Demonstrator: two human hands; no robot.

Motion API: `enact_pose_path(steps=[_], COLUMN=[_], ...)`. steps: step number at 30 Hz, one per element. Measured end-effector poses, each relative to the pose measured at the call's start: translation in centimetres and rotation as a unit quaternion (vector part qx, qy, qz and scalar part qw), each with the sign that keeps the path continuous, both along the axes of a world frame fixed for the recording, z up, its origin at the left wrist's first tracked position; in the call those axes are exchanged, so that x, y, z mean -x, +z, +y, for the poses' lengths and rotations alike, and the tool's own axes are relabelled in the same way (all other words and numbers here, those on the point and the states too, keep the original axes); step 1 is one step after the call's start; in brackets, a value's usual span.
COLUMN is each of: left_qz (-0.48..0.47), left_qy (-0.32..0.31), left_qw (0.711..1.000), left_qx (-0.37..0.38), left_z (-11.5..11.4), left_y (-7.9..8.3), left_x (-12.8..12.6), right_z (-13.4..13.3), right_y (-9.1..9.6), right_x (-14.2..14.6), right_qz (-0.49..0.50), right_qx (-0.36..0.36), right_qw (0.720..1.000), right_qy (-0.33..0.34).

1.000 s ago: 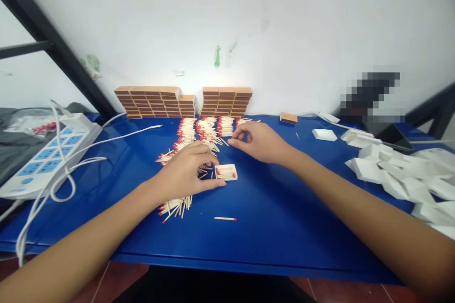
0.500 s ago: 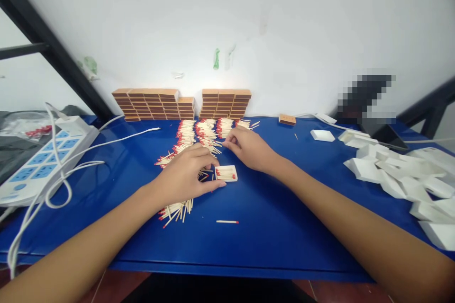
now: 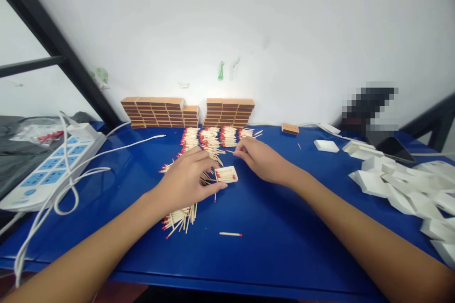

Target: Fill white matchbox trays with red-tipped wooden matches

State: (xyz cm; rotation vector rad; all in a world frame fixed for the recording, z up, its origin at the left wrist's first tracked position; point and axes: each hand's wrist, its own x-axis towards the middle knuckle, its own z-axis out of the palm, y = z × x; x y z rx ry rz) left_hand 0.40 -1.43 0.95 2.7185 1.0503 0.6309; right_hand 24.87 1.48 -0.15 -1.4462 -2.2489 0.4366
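Note:
My left hand (image 3: 190, 175) grips a small white matchbox tray (image 3: 232, 180) by its left end, between thumb and fingers. Several red-tipped matches lie inside the tray, which is turned slightly askew. Just beyond the tray, my right hand (image 3: 261, 158) pinches a single match (image 3: 230, 151) between thumb and forefinger. Heaps of loose matches (image 3: 209, 138) stretch behind and under my left hand, which covers part of them. Another pile of matches (image 3: 181, 220) spreads below my left wrist. One lone match (image 3: 230, 234) lies nearer the table's front edge.
Stacked brown matchboxes (image 3: 152, 111) line the wall in two blocks, with a single matchbox (image 3: 290, 129) farther right. Many white trays (image 3: 398, 175) are heaped on the right. At left lie a power strip (image 3: 53, 165) and white cables (image 3: 76, 194) on the blue table (image 3: 284, 251).
The whole view has shifted slightly. My right hand has drawn a little rightward from the match heaps with a match in its pinch. The tray in my left hand has tilted slightly.

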Motion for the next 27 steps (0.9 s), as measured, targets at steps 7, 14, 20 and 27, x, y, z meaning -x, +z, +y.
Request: enact_pose_path(steps=[7,14,20,27], left_qz=[0.016,0.004,-0.001,-0.026], left_qy=[-0.015,-0.067,-0.061,-0.045], left_qw=[1.0,0.997,0.994,0.995], left_qx=[0.015,-0.048,-0.089,-0.087], left_z=[2.0,1.9,2.6,2.4], left_y=[0.6,-0.9,-1.3,-1.5], left_x=[-0.8,0.6,1.4,1.3], right_z=[-0.3,3.1,3.8,3.6], right_y=[1.1,-1.5,-2.2,-2.3], right_x=[-1.3,-0.7,-0.8,-0.8], right_qz=[0.033,0.002,-0.029,-0.047], right_qx=[-0.033,-0.065,-0.061,-0.06], right_qw=[0.998,0.998,0.998,0.997], right_qy=[0.03,0.007,0.015,0.011])
